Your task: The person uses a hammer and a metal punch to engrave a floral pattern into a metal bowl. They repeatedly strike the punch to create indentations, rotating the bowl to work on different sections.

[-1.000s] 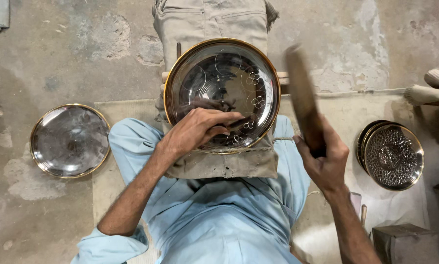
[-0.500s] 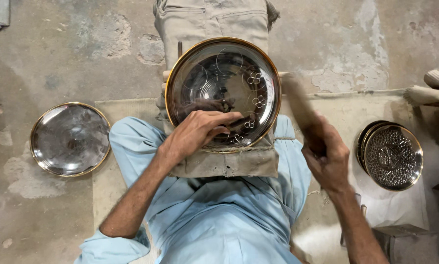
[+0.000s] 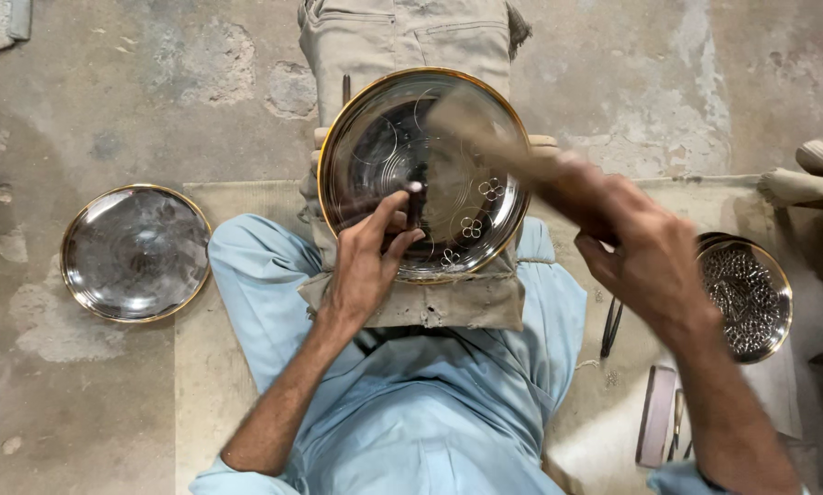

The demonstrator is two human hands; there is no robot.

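Since the earlier frame the right hand (image 3: pixel 645 252) has swung its wooden mallet (image 3: pixel 485 137) down over the metal plate (image 3: pixel 423 174); the mallet is blurred, fingers closed around its handle. The left hand (image 3: pixel 367 266) rests on the plate, fingers pinching a small dark punch (image 3: pixel 415 197) upright against it. The plate lies on a cloth-covered block (image 3: pixel 430 302) between the person's legs. Another plate (image 3: pixel 136 253) sits on the floor to the left, a patterned one (image 3: pixel 746 293) to the right.
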